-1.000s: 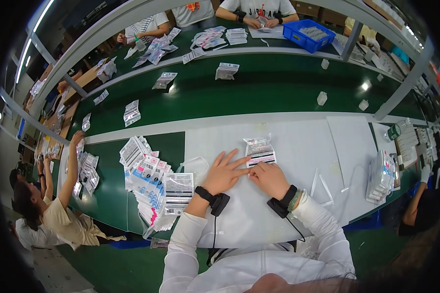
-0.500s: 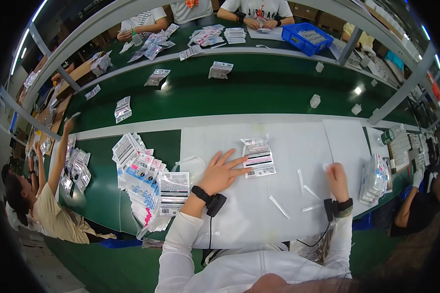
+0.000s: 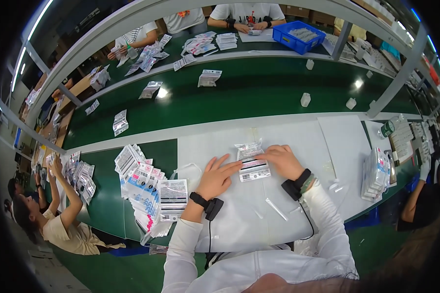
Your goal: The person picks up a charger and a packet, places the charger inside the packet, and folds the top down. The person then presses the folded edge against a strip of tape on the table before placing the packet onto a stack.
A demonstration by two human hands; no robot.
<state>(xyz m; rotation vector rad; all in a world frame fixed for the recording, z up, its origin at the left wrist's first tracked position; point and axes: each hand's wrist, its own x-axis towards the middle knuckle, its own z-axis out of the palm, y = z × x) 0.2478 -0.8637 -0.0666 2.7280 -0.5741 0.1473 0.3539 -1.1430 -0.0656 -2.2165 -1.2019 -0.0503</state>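
Note:
A silvery printed plastic pouch [image 3: 255,173] lies flat on the white sheet [image 3: 239,219] in front of me, its clear crinkled top pointing away. At its left edge, my left hand [image 3: 215,178] rests with fingers spread, the fingertips touching the pouch. From the other side my right hand [image 3: 284,162] reaches in, palm down, its fingers stretched onto the pouch's upper right part; nothing shows gripped in it. Below the pouch lies a narrow white strip [image 3: 276,209]. Both wrists wear black bands with small boxes and cables.
A fanned pile of printed pouches [image 3: 146,190] lies left of the sheet, and a pouch stack [image 3: 376,173] stands right. Beyond is a green conveyor belt [image 3: 181,105] with scattered pouches and small white blocks [image 3: 305,99]. Metal frame bars cross overhead. Co-workers sit around.
My right hand has moved left from the right side of the sheet onto the pouch, its fingers now stretched out. The loose strips at right have shifted. My left hand stays beside the pouch.

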